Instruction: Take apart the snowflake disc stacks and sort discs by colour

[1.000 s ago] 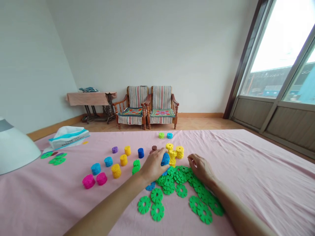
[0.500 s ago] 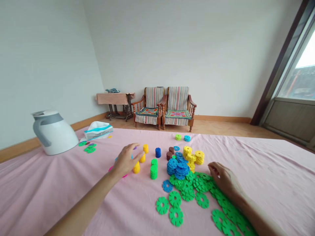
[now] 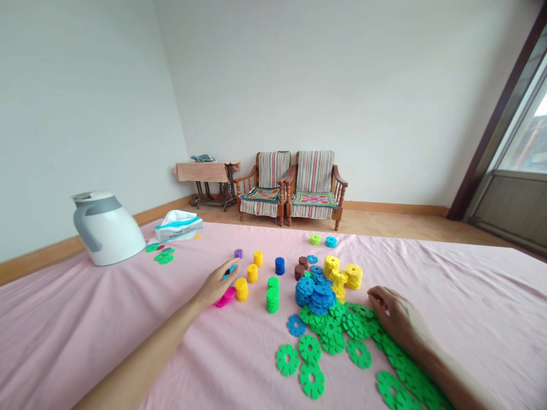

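My left hand (image 3: pixel 217 283) reaches over the left group of toy discs. Its thumb and fingers are bent around light blue snowflake discs (image 3: pixel 231 270), partly hidden by the hand. Magenta discs (image 3: pixel 226 296) lie just below it, and yellow stacks (image 3: pixel 241 289) stand to its right. A small purple stack (image 3: pixel 238 253) is beyond the fingertips. My right hand (image 3: pixel 391 310) rests at the right edge of a spread pile of green snowflake discs (image 3: pixel 332 329), fingers loosely curled, with nothing seen in them. Blue discs (image 3: pixel 321 297) and yellow stacks (image 3: pixel 353 275) lie to its left.
Bright green stacks (image 3: pixel 272 299), a dark blue stack (image 3: pixel 279 265) and brown stacks (image 3: pixel 299 272) stand mid-cloth. A white jug (image 3: pixel 115 233) and a tissue box (image 3: pixel 178 226) are at the left on the pink cloth (image 3: pixel 171 285). Two chairs (image 3: pixel 315 185) stand behind.
My left hand has lowered onto the light blue discs, its fingers drawing in, and uncovered the magenta and purple ones. The view has shifted slightly. My right hand stays by the green pile.
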Demonstrator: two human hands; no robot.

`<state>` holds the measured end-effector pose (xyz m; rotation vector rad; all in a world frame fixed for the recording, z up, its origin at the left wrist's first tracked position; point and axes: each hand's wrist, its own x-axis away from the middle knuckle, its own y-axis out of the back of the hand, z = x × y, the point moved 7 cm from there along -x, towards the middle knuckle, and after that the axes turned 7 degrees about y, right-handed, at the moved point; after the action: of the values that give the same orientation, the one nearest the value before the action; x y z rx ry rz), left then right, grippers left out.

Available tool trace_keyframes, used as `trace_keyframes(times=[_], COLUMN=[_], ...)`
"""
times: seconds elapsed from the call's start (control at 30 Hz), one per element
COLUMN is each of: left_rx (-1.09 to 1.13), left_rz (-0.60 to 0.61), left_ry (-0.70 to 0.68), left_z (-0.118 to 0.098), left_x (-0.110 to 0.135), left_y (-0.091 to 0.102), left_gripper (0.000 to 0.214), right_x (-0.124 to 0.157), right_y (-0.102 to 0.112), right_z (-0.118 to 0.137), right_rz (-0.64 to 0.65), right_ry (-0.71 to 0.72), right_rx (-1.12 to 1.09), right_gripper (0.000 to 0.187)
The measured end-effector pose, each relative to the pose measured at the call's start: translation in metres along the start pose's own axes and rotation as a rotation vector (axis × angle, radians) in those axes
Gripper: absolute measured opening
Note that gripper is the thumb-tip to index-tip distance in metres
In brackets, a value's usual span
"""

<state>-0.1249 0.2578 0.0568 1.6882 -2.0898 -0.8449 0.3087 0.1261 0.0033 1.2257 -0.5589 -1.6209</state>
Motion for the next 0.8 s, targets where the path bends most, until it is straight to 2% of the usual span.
trace_keyframes(times=[0.13, 0.27, 0.33, 0.4, 0.5, 0.6, 0.7, 0.8], left_rx=[0.113, 0.228, 0.287, 0.334, 0.347, 0.267, 0.093, -0.108], left_rz=[0.075, 0.151, 0.193, 0.213, 0.137, -0.053, -0.177, -0.191], left_ry=[-0.024, -0.064, -0.092, -0.114, -0.114, -0.054, 0.054, 0.119], left_z=[-0.033, -0.065, -0.079, -0.089, -0.088, -0.064, -0.032, -0.013], left_x=[-0.005, 0.000, 0.005, 0.005, -0.011, -0.040, -0.069, -0.087], left_y=[-0.034, -0.066, -0.077, -0.081, -0.064, -0.026, 0.004, 0.011], left_gripper=[0.053, 0.066, 0.071, 0.076, 0.080, 0.073, 0.041, 0.031], right_x=[0.000, -0.001, -0.001, -0.002, -0.001, -0.001, -0.001, -0.001], right_y=[0.001, 0.002, 0.000, -0.003, -0.005, -0.004, -0.001, 0.001], right_z=[0.003, 0.005, 0.003, 0.000, -0.003, -0.002, 0.002, 0.005], right_rz=[0.003, 0.006, 0.006, -0.002, -0.013, -0.016, -0.011, -0.016], right_ry=[0.012, 0.019, 0.019, 0.021, 0.026, 0.027, 0.025, 0.026], right_rx=[0.003, 0.006, 0.001, -0.001, -0.007, -0.013, -0.006, -0.001], right_gripper=[0.028, 0.028, 0.029, 0.028, 0.028, 0.029, 0.028, 0.027])
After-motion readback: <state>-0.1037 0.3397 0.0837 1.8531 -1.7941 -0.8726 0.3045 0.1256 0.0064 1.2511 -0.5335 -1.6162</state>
